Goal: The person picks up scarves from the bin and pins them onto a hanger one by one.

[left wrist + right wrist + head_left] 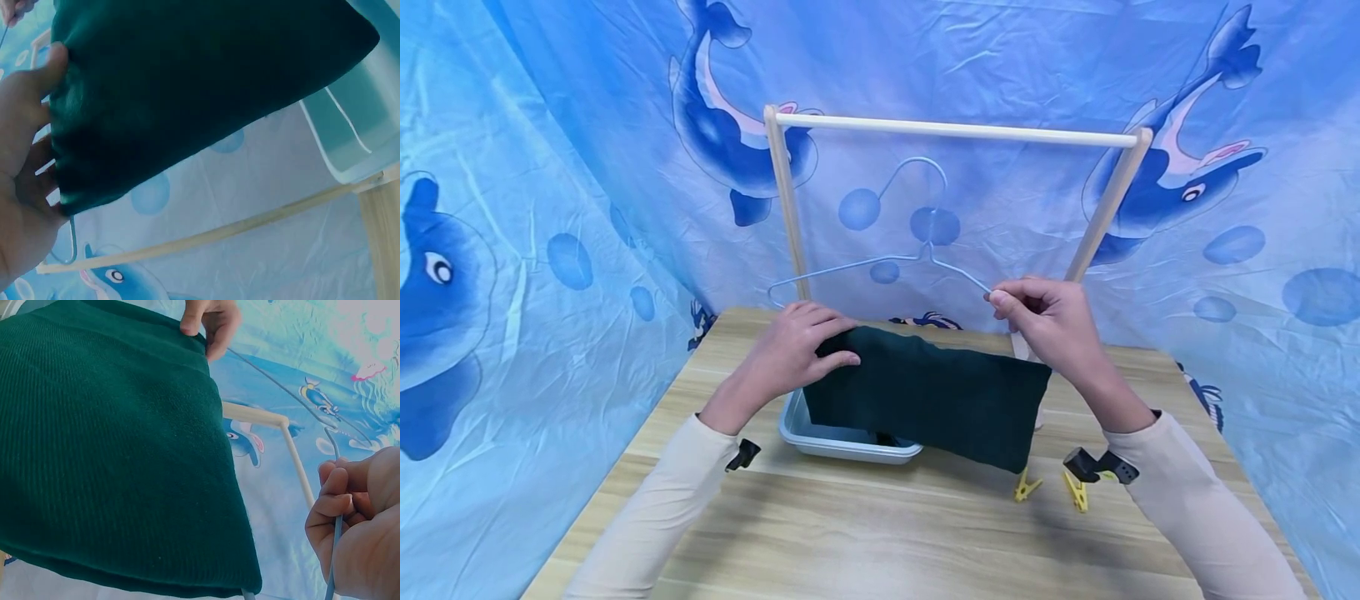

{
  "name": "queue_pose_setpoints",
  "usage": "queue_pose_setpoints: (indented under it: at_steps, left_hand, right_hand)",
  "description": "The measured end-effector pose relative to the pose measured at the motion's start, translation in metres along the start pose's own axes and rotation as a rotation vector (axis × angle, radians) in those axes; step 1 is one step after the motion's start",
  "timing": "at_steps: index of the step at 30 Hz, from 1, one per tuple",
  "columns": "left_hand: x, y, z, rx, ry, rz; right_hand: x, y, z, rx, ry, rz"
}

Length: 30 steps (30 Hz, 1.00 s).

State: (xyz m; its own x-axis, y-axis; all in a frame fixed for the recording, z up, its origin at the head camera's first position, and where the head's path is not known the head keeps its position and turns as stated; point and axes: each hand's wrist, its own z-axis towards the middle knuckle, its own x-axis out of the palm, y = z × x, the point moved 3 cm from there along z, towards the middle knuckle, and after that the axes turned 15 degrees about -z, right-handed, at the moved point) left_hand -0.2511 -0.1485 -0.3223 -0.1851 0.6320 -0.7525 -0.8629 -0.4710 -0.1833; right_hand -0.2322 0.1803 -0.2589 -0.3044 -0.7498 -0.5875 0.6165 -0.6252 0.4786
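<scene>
Blue sheeting [1037, 50] is hanging in wrinkles behind the table [865, 517] and along both its sides, showing printed dolphins [707, 117] and round bubbles [1326, 296]. Light is glaring off the wood-grain top; soft shadows [722, 508] are falling across it.

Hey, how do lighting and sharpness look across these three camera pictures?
Head view: pale glare on the wooden table, soft shadows either side of it; left wrist view: dim, the green cloth nearly black in places; right wrist view: brighter, the cloth's ribbing readable.
</scene>
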Motion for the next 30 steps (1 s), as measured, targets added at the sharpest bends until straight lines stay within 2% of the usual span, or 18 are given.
queue_pose_setpoints:
  at_steps: [8,15,19,22,25,27,30]
  left_hand:
    - [0.007,-0.003,0.005,0.036,-0.073,-0.035]
    - [0.008,-0.005,0.006,0.009,-0.175,-0.109]
    - [0.006,-0.006,0.009,-0.032,-0.218,-0.131]
    - [0.004,-0.006,0.011,-0.095,-0.202,-0.118]
    - [0.001,-0.006,0.013,-0.149,-0.145,-0.101]
    - [0.0,-0.005,0.014,-0.167,-0.097,-0.108]
    - [-0.003,-0.004,0.014,-0.157,-0.039,-0.138]
  right_hand:
    - [0.0,0.001,-0.001,-0.006,-0.001,0.012]
    - [0.003,0.0,-0.002,-0.028,0.026,0.021]
    - [0.004,0.0,-0.003,-0.035,0.052,0.033]
    - [0.004,0.0,-0.004,-0.033,0.071,0.05]
    - [0.004,0.001,-0.004,-0.041,0.064,0.051]
    - [0.003,0.002,-0.003,-0.047,0.051,0.046]
    - [0.001,0.001,-0.002,-0.044,0.035,0.041]
